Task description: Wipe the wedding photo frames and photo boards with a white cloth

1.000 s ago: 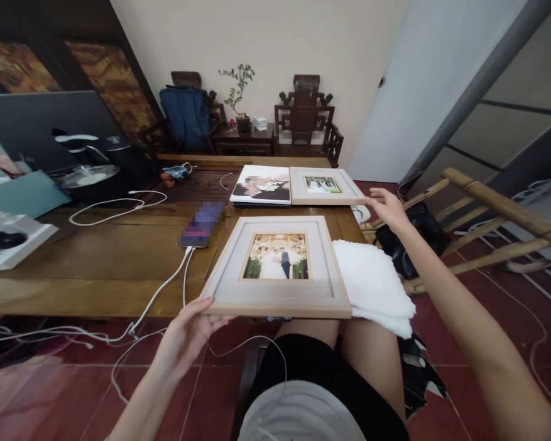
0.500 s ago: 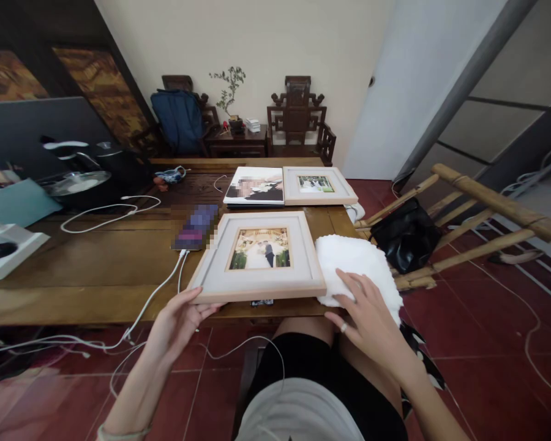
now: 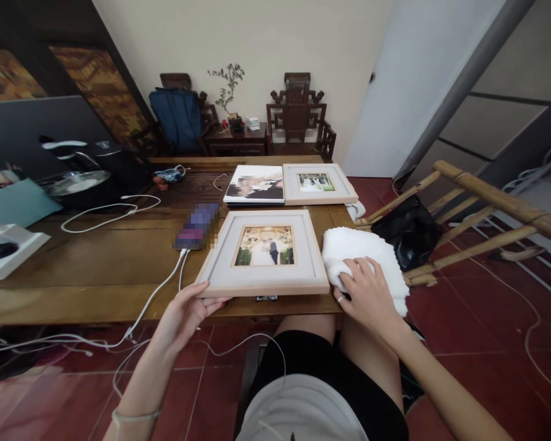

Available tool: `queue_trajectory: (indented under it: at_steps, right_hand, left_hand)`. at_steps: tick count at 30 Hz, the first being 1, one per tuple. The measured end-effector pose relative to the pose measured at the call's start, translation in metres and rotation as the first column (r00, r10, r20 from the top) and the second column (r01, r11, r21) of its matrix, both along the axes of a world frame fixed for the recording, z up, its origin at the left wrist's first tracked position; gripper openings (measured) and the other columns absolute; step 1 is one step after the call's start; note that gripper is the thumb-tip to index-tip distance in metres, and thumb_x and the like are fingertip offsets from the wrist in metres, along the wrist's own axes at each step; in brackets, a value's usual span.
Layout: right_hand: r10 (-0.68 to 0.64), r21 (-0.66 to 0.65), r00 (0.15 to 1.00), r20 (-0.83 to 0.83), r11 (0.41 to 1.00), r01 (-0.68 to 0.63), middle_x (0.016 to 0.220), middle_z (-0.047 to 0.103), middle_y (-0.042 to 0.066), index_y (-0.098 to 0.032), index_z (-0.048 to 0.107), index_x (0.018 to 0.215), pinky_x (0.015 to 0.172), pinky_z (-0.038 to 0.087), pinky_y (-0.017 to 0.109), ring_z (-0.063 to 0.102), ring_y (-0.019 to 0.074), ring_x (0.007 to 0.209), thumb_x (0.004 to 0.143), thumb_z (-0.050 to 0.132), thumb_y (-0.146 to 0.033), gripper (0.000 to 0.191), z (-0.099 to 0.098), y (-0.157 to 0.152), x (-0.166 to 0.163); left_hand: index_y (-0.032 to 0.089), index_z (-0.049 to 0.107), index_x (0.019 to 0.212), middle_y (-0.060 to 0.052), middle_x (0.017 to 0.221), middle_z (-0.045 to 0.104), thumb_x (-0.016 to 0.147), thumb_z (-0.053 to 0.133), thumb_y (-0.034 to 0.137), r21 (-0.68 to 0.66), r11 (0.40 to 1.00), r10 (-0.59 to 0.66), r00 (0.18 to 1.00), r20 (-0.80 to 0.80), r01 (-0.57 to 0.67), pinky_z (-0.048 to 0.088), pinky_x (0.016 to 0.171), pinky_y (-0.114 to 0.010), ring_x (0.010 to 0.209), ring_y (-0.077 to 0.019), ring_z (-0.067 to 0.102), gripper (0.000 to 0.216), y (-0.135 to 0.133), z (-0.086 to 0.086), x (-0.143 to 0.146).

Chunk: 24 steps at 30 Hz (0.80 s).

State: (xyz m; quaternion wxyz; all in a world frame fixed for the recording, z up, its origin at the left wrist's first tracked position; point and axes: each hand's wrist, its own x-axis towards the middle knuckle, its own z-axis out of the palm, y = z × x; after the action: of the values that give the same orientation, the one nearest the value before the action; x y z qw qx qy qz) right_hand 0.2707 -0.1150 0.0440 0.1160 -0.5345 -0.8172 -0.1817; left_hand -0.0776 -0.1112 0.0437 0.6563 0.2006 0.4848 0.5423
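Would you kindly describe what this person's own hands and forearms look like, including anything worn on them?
The left hand is ungloved, with a thin, pale, loop-shaped band around the forearm; its material is unclear. The right hand is also ungloved and wears a narrow, silver-coloured ring. No sleeves show on either forearm, and no band shows on the right wrist.

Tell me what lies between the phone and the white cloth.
The head view shows the nearer framed picture between the phone and the white cloth.
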Motion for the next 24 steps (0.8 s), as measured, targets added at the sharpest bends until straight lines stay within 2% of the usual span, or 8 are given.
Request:
queue_trajectory:
  at_steps: [5, 8, 11, 12, 14, 18, 21, 24]
  right_hand:
    - [0.031, 0.018, 0.999, -0.022, 0.999, -0.031, 0.094, 0.063, 0.011, -0.021, 0.065, 0.075, 0.094, 0.037, 0.052, 0.053, 0.0298, 0.091, 0.071, 0.061, -0.014, 0.009, 0.003, 0.011, 0.012]
    - [0.079, 0.143, 0.957, -0.277, 0.989, -0.04, 0.096, 0.063, 0.01, -0.022, 0.064, 0.07, 0.094, 0.04, 0.051, 0.056, 0.0292, 0.094, 0.071, 0.063, -0.015, 0.007, 0.019, 0.021, 0.035]
    - [0.117, 0.193, 0.73, -0.673, 0.981, 0.021, 0.119, 0.06, 0.008, -0.022, 0.068, 0.083, 0.095, 0.044, 0.046, 0.057, 0.0277, 0.105, 0.077, 0.065, -0.027, 0.008, 0.048, 0.028, 0.059]
    - [0.118, 0.168, 0.655, -0.746, 0.986, 0.013, 0.126, 0.058, 0.006, -0.023, 0.069, 0.087, 0.097, 0.043, 0.045, 0.056, 0.0268, 0.109, 0.078, 0.065, -0.03, 0.012, 0.058, 0.029, 0.065]
    - [0.115, 0.12, 0.593, -0.797, 0.992, -0.031, 0.129, 0.058, 0.004, -0.024, 0.07, 0.09, 0.1, 0.041, 0.043, 0.056, 0.026, 0.113, 0.077, 0.068, -0.033, 0.016, 0.075, 0.031, 0.074]
    - [0.19, 0.305, 0.617, -0.764, 0.948, 0.086, 0.1, 0.071, 0.005, -0.021, 0.07, 0.077, 0.084, 0.05, 0.04, 0.065, 0.0248, 0.094, 0.074, 0.071, -0.031, 0.011, 0.095, 0.037, 0.084]
    - [0.254, 0.497, 0.73, -0.635, 0.858, 0.134, 0.088, 0.071, 0.006, -0.02, 0.063, 0.063, 0.08, 0.051, 0.039, 0.067, 0.0248, 0.088, 0.073, 0.072, -0.03, 0.017, 0.106, 0.043, 0.091]
    - [0.156, 0.532, 0.851, -0.502, 0.831, 0.162, 0.094, 0.069, 0.011, -0.019, 0.061, 0.068, 0.086, 0.049, 0.044, 0.064, 0.0305, 0.096, 0.065, 0.078, -0.035, 0.024, 0.115, 0.045, 0.095]
  left_hand:
    - [0.006, 0.065, 0.08, -0.015, 0.078, 0.073, 0.072, 0.06, 0.003, -0.021, 1.0, 0.002, 1.0, -0.014, -0.003, 0.06, 0.065, -0.033, 0.067, -0.0263, 0.072, 0.009, 0.001, -0.001, -0.001]
    - [0.006, 0.066, 0.079, -0.015, 0.08, 0.073, 0.072, 0.064, 0.006, 0.0, 0.999, -0.047, 0.999, -0.015, 0.047, 0.06, 0.065, -0.032, 0.071, -0.0276, 0.072, 0.008, 0.001, -0.003, -0.002]
    - [0.007, 0.068, 0.081, -0.016, 0.084, 0.073, 0.072, 0.067, 0.009, 0.035, 0.99, -0.135, 0.99, -0.036, 0.136, 0.059, 0.068, -0.032, 0.075, -0.0282, 0.072, 0.01, 0.002, -0.004, 0.0]
    - [0.007, 0.069, 0.083, -0.016, 0.085, 0.073, 0.072, 0.067, 0.01, 0.043, 0.986, -0.161, 0.986, -0.048, 0.163, 0.059, 0.068, -0.032, 0.076, -0.0282, 0.072, 0.011, 0.003, -0.004, 0.002]
    - [0.007, 0.069, 0.086, -0.017, 0.086, 0.073, 0.073, 0.068, 0.011, 0.054, 0.977, -0.201, 0.977, -0.065, 0.205, 0.059, 0.068, -0.031, 0.077, -0.0285, 0.072, 0.014, 0.006, -0.002, 0.008]
    - [0.005, 0.068, 0.089, -0.017, 0.083, 0.073, 0.072, 0.068, 0.012, 0.061, 0.968, -0.239, 0.968, -0.08, 0.244, 0.058, 0.068, -0.03, 0.076, -0.0282, 0.072, 0.018, 0.013, 0.0, 0.02]
    - [0.006, 0.067, 0.091, -0.017, 0.087, 0.073, 0.072, 0.069, 0.013, 0.059, 0.954, -0.287, 0.953, -0.096, 0.294, 0.058, 0.072, -0.032, 0.077, -0.0281, 0.072, 0.021, 0.017, 0.001, 0.027]
    - [0.01, 0.065, 0.1, -0.016, 0.099, 0.071, 0.07, 0.071, 0.014, 0.056, 0.924, -0.37, 0.92, -0.131, 0.379, 0.058, 0.072, -0.033, 0.083, -0.0282, 0.071, 0.031, 0.02, 0.002, 0.034]
